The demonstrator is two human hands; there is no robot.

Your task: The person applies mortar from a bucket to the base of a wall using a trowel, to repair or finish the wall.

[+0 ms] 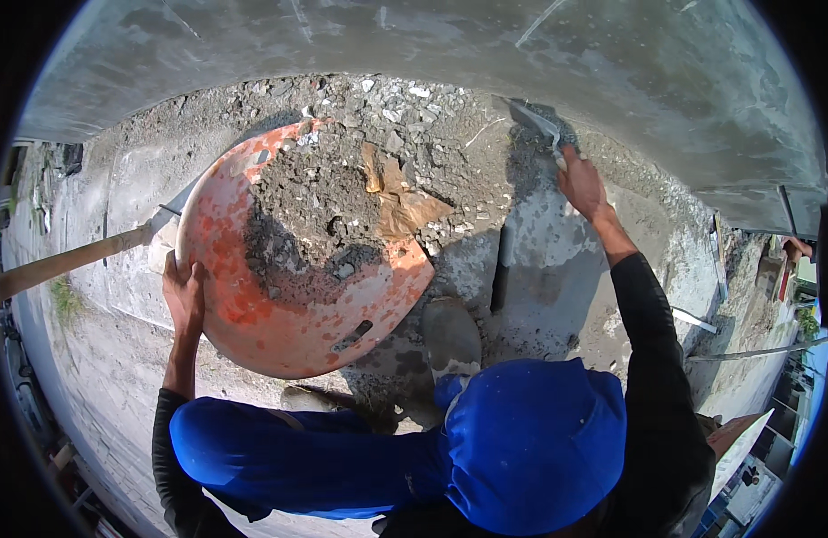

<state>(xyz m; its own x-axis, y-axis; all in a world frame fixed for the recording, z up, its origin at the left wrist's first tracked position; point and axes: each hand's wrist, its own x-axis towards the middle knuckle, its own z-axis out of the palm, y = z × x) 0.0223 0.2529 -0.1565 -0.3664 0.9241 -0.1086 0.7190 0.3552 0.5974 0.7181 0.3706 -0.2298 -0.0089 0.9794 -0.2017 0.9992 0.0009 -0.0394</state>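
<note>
My left hand (186, 289) is closed on the left rim of a curved orange plastic piece (279, 318), blotched with grey and holding a heap of gravelly grey debris (315, 215) with torn brown paper (405, 202) on it. At upper right my right hand (579, 179) is closed on the handle of a metal trowel (535, 121), whose blade lies in loose grit at the foot of the grey wall. The blade's edge is hard to make out.
The grey plastered wall (414, 36) spans the top. A wooden shaft (69, 264) lies left of the orange piece. My blue-clad knees fill the lower middle, one boot (451, 336) beside the piece. Another person's hand (797, 247) shows at far right near long rods.
</note>
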